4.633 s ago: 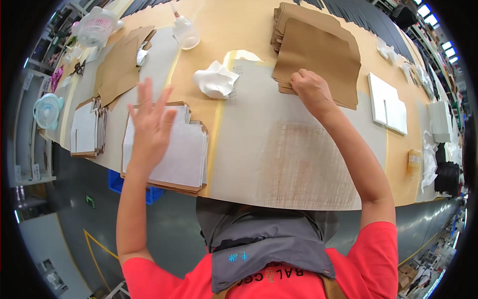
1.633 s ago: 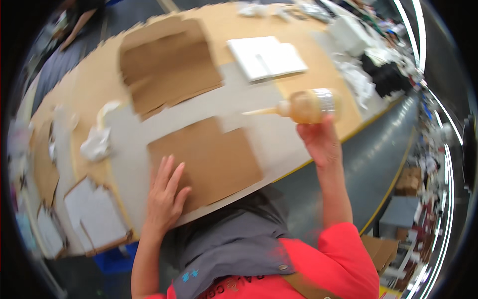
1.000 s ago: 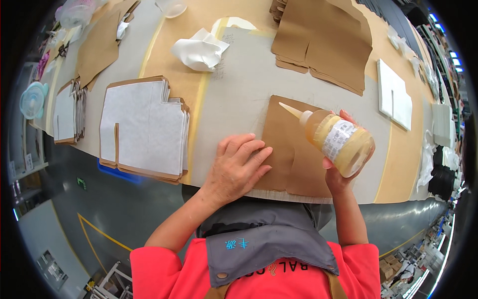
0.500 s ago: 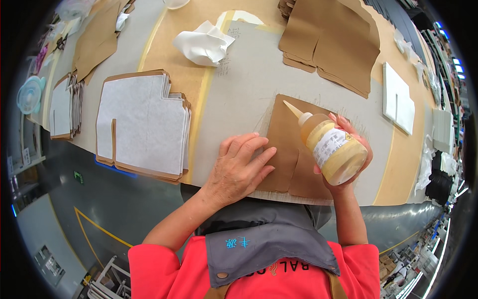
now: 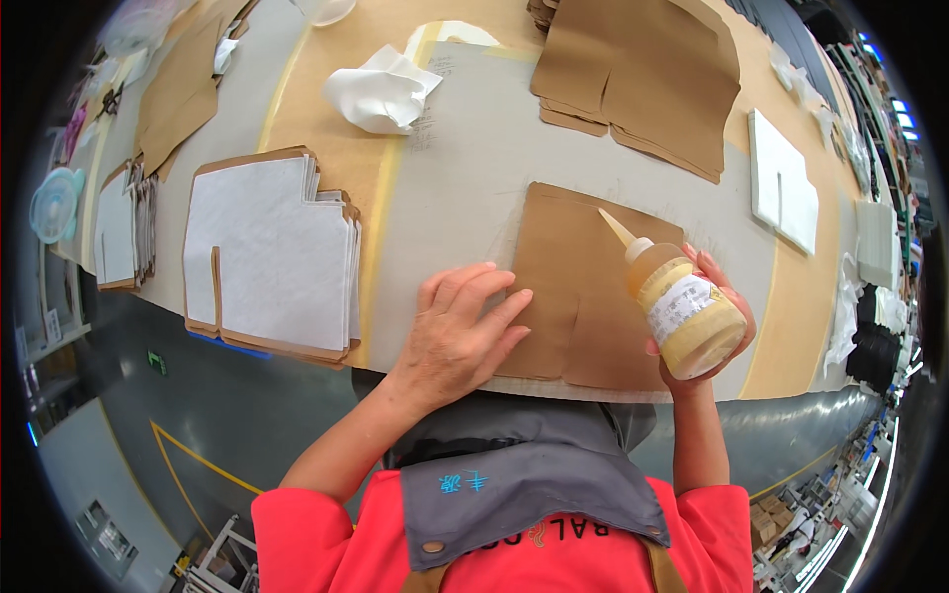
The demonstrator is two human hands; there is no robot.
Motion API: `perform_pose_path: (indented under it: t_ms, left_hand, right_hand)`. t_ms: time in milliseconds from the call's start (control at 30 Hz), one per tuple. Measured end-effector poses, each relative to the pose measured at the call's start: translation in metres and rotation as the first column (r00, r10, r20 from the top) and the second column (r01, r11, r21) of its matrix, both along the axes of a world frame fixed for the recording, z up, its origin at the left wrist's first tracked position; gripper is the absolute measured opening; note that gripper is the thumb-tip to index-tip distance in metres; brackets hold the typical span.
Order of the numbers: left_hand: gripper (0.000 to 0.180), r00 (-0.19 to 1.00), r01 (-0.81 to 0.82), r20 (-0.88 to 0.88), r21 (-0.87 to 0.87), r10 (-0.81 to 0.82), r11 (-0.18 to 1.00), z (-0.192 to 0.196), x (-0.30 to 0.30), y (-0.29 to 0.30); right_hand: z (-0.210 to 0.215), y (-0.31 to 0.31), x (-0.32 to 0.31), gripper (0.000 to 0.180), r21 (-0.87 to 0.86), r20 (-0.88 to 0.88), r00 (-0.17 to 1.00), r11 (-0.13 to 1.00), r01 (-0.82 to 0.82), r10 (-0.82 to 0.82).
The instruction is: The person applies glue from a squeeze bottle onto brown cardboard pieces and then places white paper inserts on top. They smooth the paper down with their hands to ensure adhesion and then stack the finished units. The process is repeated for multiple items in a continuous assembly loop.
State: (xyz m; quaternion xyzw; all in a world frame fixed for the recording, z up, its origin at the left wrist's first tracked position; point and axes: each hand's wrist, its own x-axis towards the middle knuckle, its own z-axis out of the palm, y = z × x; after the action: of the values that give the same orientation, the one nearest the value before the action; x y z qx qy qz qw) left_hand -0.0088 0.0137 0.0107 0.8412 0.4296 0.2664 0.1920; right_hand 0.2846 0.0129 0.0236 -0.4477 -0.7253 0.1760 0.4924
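Observation:
A brown leather-like sheet (image 5: 550, 287) with a slit from its near edge lies flat in front of me. Held in my right hand (image 5: 730, 301) is a squeeze bottle (image 5: 686, 306) of yellowish contents, with a white label and a long pointed nozzle. The bottle leans over the sheet's right part, nozzle pointing away and left; whether the tip touches the sheet I cannot tell. My left hand (image 5: 463, 331) rests at the sheet's left edge, fingers apart and slightly bent, holding nothing. Its fingertips reach that edge.
Left of my left hand lies a stack of white-faced brown pieces (image 5: 272, 252). Crumpled white paper (image 5: 384, 91) sits farther back. Stacked brown sheets (image 5: 643, 79) lie at the far right, near a white slitted stack (image 5: 783, 183). The table's near edge runs just before my body.
The bottle in my right hand has moved right across the sheet, its nozzle tip now farther from the sheet's left corner. My left hand stays by the left edge. The view has shifted slightly.

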Motion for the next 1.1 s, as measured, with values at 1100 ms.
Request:
perform_pose_path:
  t_ms: [1100]
  left_hand:
    - [0.041,0.998,-0.028,-0.047,0.045,0.03,0.999,0.004,0.005,0.0]
  right_hand:
    - [0.0,-0.039,0.055,0.093,-0.138,-0.294,0.823,0.874,0.466,-0.485]
